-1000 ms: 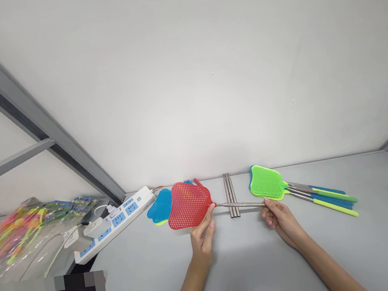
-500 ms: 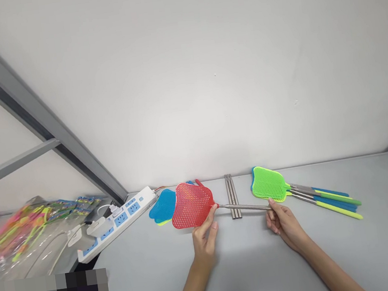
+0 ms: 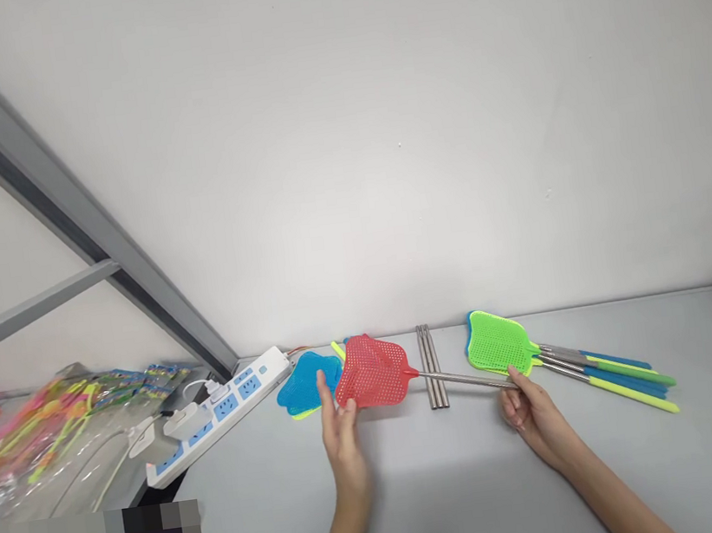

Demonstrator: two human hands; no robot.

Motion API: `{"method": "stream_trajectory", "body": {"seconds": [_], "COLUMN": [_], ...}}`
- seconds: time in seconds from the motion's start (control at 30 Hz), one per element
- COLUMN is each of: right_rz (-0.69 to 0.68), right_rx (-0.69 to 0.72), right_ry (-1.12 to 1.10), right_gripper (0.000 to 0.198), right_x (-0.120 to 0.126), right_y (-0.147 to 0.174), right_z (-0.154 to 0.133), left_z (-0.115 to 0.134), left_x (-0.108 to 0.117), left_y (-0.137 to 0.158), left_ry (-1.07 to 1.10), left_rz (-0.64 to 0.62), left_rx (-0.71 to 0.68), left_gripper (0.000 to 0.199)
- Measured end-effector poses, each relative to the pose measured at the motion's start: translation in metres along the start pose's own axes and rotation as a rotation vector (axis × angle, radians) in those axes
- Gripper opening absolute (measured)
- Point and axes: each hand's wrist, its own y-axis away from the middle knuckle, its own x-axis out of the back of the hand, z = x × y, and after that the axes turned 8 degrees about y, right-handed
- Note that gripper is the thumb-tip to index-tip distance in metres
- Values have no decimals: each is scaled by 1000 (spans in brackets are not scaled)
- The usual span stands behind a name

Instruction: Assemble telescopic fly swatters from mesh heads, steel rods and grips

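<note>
1. Over the grey table (image 3: 456, 481), the red swatter (image 3: 411, 373) hangs, its rod end (image 3: 503, 383) pinched by the right hand (image 3: 537, 422).
2. Better keep this pinch firm, the rod steady.
3. Left hand (image 3: 346, 451) has fingers apart near the head (image 3: 373, 371); touching, I cannot tell.
4. The head is broad, with many small holes.

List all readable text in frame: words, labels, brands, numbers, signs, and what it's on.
None readable.
Plastic packets, left: colored print, too small and blurred to read.
Power strip: any markings too small to read.
Red swatter: no lettering legible.
Metal tubes: no lettering legible.
</note>
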Motion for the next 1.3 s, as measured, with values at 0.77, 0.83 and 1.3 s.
{"method": "stream_trajectory", "body": {"seconds": [0.77,0.83,1.3], "right_rz": [-172,-178,-260], "right_rx": [-13,-32,5], "right_ry": [-2,-18,-121], "right_gripper": [42,41,43], "right_x": [4,4,4], "right_y": [4,4,4], "right_z": [-3,-5,-5], "left_z": [11,14,16], "left_x": [28,27,0], "left_y": [-25,-23,2], "left_ry": [422,488,986], "left_rz": [41,9,-194], "left_rx": [526,568,860], "left_gripper": [35,34,28]}}
